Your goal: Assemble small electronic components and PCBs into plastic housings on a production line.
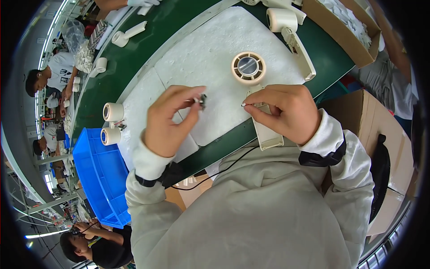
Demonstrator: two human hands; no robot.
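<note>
Between the thumb and fingers of my left hand [166, 120], above the white foam mat [204, 49], is a small dark part with pale bits [202, 101], perhaps a circuit board; it is too small to tell. My right hand [291, 112] pinches a tiny whitish piece [243, 105] whose kind I cannot make out. Beneath that hand lies the open cream handle shell [269, 135] of a small fan, partly covered by my fingers. Its round fan head [248, 68], with a ribbed grille and a silvery centre, rests face up on the mat.
Two cream fan heads [112, 112] stand on the left by a blue plastic bin [96, 175]. Another cream fan [291, 36] lies at the upper right, near a cardboard box [354, 45] of white pieces. Fan parts [127, 35] lie along the green belt [134, 54]. Co-workers sit farther left.
</note>
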